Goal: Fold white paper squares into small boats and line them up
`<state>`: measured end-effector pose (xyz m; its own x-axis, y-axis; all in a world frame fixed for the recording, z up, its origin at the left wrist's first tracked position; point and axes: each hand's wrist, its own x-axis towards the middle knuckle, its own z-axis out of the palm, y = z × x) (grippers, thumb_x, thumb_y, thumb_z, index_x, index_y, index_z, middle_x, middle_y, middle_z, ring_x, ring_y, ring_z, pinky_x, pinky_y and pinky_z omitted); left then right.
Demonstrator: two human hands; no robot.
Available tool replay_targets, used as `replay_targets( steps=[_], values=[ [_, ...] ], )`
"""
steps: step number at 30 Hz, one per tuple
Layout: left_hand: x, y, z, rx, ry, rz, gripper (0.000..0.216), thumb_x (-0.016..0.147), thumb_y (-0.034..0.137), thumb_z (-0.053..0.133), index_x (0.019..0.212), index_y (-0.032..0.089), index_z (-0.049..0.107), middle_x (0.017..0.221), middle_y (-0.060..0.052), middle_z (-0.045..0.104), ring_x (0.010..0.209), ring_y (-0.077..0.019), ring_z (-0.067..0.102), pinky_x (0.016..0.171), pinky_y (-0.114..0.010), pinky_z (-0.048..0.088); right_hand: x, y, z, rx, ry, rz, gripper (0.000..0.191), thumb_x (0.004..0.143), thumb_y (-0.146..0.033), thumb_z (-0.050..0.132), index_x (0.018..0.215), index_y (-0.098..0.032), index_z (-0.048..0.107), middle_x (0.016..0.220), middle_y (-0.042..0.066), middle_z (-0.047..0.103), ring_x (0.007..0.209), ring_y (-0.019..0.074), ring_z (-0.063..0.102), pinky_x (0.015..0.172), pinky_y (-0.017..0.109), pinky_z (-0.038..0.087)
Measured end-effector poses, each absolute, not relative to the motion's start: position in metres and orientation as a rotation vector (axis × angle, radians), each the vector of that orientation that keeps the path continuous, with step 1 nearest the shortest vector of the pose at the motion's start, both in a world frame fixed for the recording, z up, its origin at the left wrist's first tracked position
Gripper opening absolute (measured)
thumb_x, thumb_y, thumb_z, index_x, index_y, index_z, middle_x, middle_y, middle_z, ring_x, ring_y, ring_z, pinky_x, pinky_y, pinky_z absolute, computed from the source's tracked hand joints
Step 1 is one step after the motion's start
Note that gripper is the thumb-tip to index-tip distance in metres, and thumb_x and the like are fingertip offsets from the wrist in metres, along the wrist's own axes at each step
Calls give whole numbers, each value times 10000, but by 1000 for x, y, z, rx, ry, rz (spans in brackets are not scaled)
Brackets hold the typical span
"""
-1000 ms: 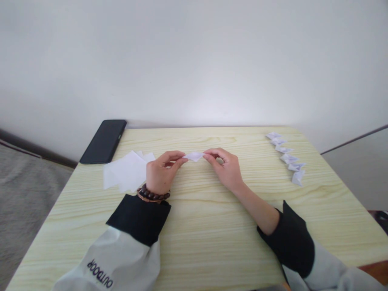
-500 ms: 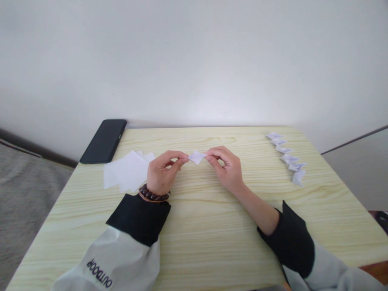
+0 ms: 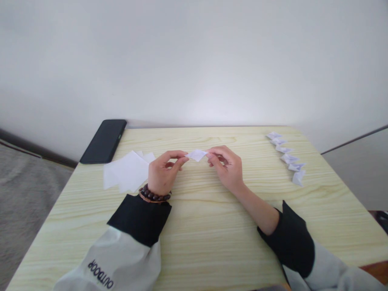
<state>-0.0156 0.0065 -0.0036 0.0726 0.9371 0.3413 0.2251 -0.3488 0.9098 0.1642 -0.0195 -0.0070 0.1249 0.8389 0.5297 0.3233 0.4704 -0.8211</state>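
Observation:
A small folded white paper is stretched between my two hands, above the middle of the table. My left hand pinches its left corner between thumb and forefinger. At the opposite corner, my right hand pinches it the same way. The paper looks wide and flattish, with its middle partly opened out. Beside my left wrist lie several loose white paper sheets, overlapping each other. Several folded paper boats stand in a slanting row to the right of my right hand.
A black phone lies at the table's far left corner. The light wood-grain table meets a white wall at its back edge. Grey fabric shows beyond the left edge.
The folded paper has been pulled wider and looks flatter, its corners farther apart. My hands have barely moved and still hold both ends.

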Motion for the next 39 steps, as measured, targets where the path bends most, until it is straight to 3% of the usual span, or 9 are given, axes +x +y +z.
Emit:
replay_targets(
  steps=[16, 20, 27, 39],
  values=[
    [-14, 6, -3, 1660, 1162, 1365, 202, 720, 298, 681, 879, 173, 691, 866, -24, 698, 668, -127, 639, 545, -219, 571, 162, -20, -6, -1081, -1384, 698, 131, 828, -286, 577, 901, -203, 647, 889, 28, 638, 686, 107, 625, 568, 226, 565],
    [-14, 5, -1, 1629, 1157, 1324, 295, 724, 312, 679, 985, 175, 665, 812, -25, 697, 657, -123, 641, 535, -207, 557, 161, -18, -5, -1062, -1243, 883, 144, 798, -312, 612, 863, -183, 615, 713, -2, 642, 587, 96, 614, 539, 226, 553],
    [-13, 5, 9, 1370, 860, 1088, 283, 668, 381, 728, 763, 129, 640, 646, -37, 671, 567, -138, 627, 491, -234, 543, 169, -13, -2, -1006, -1122, 1111, 214, 741, -377, 663, 791, -172, 636, 568, -27, 618, 475, 91, 573, 459, 226, 520],
    [-14, 9, 7, 1084, 878, 1105, 300, 596, 379, 777, 687, 132, 632, 572, -11, 638, 562, -133, 621, 431, -196, 504, 175, -13, -3, -924, -1140, 1234, 255, 768, -417, 633, 769, -163, 645, 627, -5, 653, 443, 75, 555, 439, 211, 489]
  ],
)
